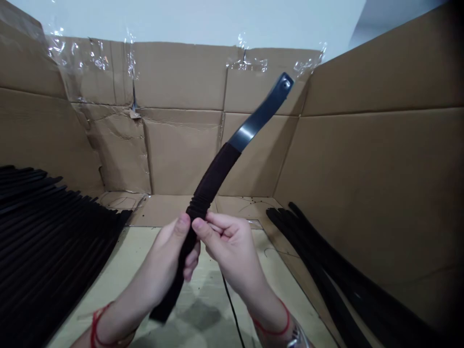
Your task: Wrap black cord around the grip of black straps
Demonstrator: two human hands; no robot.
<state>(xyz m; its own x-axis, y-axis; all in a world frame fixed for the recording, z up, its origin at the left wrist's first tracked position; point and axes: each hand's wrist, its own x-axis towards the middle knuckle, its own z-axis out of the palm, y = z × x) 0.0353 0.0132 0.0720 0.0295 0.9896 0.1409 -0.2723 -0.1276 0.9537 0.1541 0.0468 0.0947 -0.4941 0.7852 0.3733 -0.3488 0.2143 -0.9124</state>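
Free lane on the pale board (134,256) below the left hand (168,251) and right hand (232,251), crossed by a thin black cable (230,302), probably lying flat, though its lower run is hard to make out. Stacked black strips (43,232) bar the left side and a loose bundle of black strips (326,256) bars the right. The cardboard box wall (181,154) closes the far end, with open air around the raised black sleeved strip (213,179).

Thin red cords (97,325) circle both wrists (116,321), a silvery band (297,337) on the right.
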